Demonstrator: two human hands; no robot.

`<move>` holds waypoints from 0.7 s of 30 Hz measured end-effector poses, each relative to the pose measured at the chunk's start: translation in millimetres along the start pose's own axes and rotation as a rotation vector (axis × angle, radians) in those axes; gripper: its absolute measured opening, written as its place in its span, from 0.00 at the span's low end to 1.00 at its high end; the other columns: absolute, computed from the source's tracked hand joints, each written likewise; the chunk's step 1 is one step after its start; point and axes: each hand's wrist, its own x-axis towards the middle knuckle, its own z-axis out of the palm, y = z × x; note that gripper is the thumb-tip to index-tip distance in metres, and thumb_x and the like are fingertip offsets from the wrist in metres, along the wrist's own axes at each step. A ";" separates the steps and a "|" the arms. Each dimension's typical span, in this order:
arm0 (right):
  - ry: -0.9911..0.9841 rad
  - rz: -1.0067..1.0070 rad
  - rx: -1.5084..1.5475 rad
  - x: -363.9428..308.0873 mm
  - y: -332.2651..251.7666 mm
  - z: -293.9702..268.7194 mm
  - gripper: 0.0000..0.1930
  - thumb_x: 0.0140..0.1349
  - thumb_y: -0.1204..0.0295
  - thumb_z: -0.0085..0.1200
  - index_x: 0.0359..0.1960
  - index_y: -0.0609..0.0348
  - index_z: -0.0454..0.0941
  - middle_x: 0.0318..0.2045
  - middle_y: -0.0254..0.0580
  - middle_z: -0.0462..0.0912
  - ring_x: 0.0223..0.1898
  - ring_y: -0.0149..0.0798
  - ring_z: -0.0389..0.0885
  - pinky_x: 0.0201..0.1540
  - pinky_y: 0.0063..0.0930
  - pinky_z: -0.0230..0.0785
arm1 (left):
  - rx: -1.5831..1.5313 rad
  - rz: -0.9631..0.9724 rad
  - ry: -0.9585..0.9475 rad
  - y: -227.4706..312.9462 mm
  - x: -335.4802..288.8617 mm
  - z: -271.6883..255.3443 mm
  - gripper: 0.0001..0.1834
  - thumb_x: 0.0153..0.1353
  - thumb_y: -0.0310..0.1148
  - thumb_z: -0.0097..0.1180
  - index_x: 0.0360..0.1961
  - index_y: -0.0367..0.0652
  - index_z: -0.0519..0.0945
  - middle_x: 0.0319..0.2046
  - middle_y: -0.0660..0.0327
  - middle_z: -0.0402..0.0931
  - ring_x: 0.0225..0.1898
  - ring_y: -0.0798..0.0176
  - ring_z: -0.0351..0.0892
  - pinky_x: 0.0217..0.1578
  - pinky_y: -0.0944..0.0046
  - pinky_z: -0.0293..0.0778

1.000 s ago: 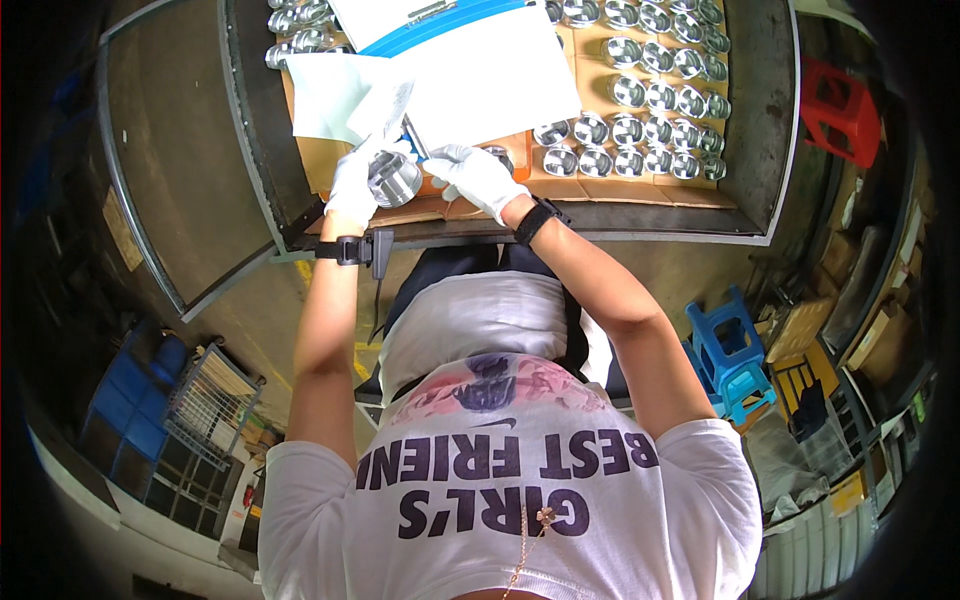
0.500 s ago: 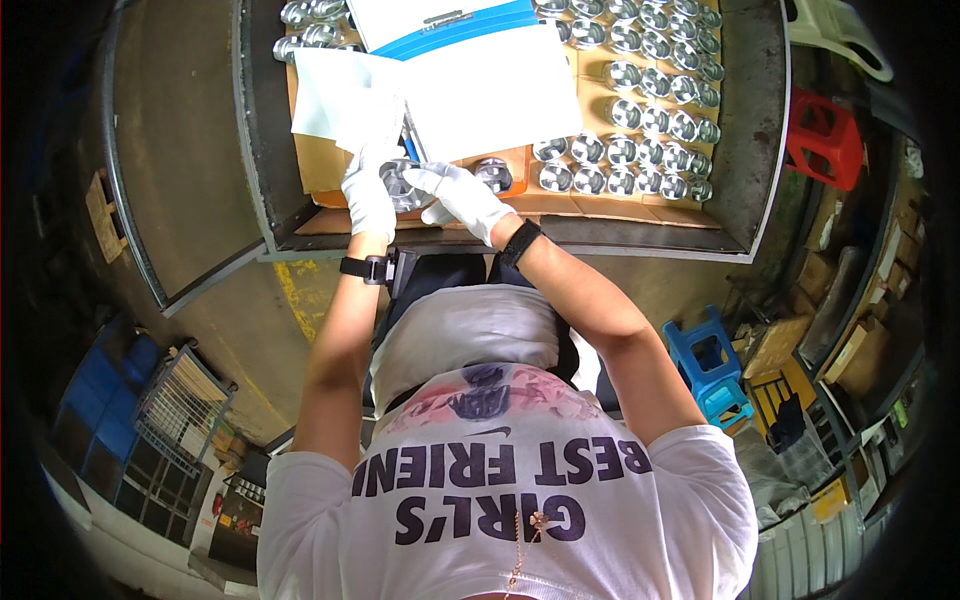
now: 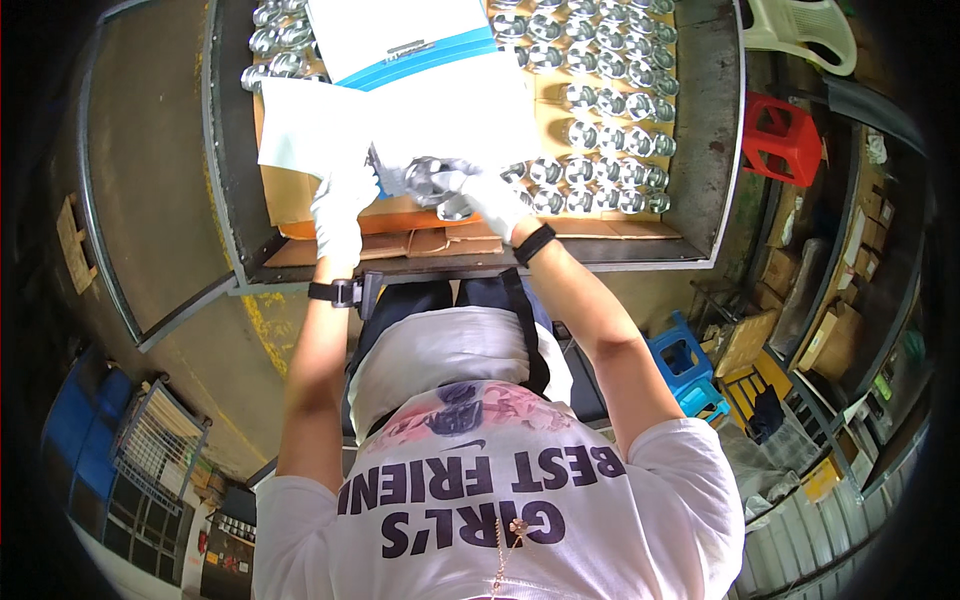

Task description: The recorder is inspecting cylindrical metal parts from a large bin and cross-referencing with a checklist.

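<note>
My gloved right hand (image 3: 492, 198) is closed on a silvery metal piston (image 3: 424, 180), held over the front of the work tray (image 3: 690, 253). A second piston (image 3: 455, 209) sits just below it, near the tray's front edge. To the left, my gloved left hand (image 3: 341, 212) has its fingers curled beside the white cloth or paper (image 3: 310, 125). A narrow grey and blue piece (image 3: 384, 172) shows by its fingertips; whether the hand grips it is hidden. White sheets with a blue band (image 3: 425, 62) cover the tray's middle.
Rows of pistons (image 3: 610, 135) stand on cardboard at the right, with more pistons (image 3: 285, 40) at the far left. Dark walls rim the tray. Beyond its right side are a red stool (image 3: 783, 140) and a blue stool (image 3: 682, 360).
The hands have parted: the right has carried the piston away from the left, which has let go of it. The whole view has shifted, with the tray now further left.
</note>
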 end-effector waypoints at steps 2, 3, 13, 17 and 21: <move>0.111 0.047 -0.120 0.5 -11.8 -37.9 0.18 0.68 0.67 0.58 0.57 0.60 0.81 0.44 0.35 0.86 0.42 0.28 0.81 0.42 0.24 0.74 | 0.042 0.013 -0.006 4.9 2.1 -2.4 0.15 0.69 0.31 0.58 0.54 0.35 0.80 0.49 0.57 0.82 0.50 0.61 0.83 0.49 0.61 0.83; 0.160 -0.010 -0.187 -2.5 -16.0 -56.9 0.19 0.68 0.64 0.59 0.58 0.57 0.80 0.42 0.33 0.86 0.36 0.25 0.82 0.38 0.20 0.73 | 0.053 0.027 -0.002 7.3 1.5 -4.4 0.15 0.69 0.30 0.58 0.54 0.34 0.80 0.49 0.58 0.82 0.50 0.61 0.83 0.49 0.62 0.83; 0.637 -0.070 -0.455 31.6 7.8 -242.4 0.14 0.66 0.65 0.60 0.47 0.61 0.85 0.39 0.39 0.88 0.36 0.36 0.85 0.40 0.29 0.76 | 0.121 -0.003 0.091 8.2 -11.4 -2.6 0.16 0.70 0.31 0.56 0.56 0.34 0.80 0.47 0.57 0.83 0.48 0.63 0.84 0.47 0.65 0.83; 0.656 -0.079 -1.223 77.2 36.2 -288.2 0.15 0.66 0.64 0.57 0.43 0.64 0.86 0.41 0.50 0.88 0.43 0.49 0.86 0.48 0.39 0.75 | 0.205 -0.035 0.097 3.7 -16.8 -8.1 0.18 0.70 0.30 0.56 0.57 0.32 0.78 0.46 0.55 0.83 0.46 0.61 0.85 0.46 0.64 0.84; 0.645 0.140 -1.524 90.6 27.8 -287.1 0.20 0.65 0.57 0.52 0.43 0.60 0.87 0.44 0.59 0.86 0.48 0.60 0.84 0.51 0.47 0.76 | 0.302 -0.019 0.113 -4.0 -26.5 -9.2 0.19 0.73 0.33 0.54 0.59 0.31 0.76 0.46 0.51 0.84 0.46 0.55 0.87 0.46 0.60 0.86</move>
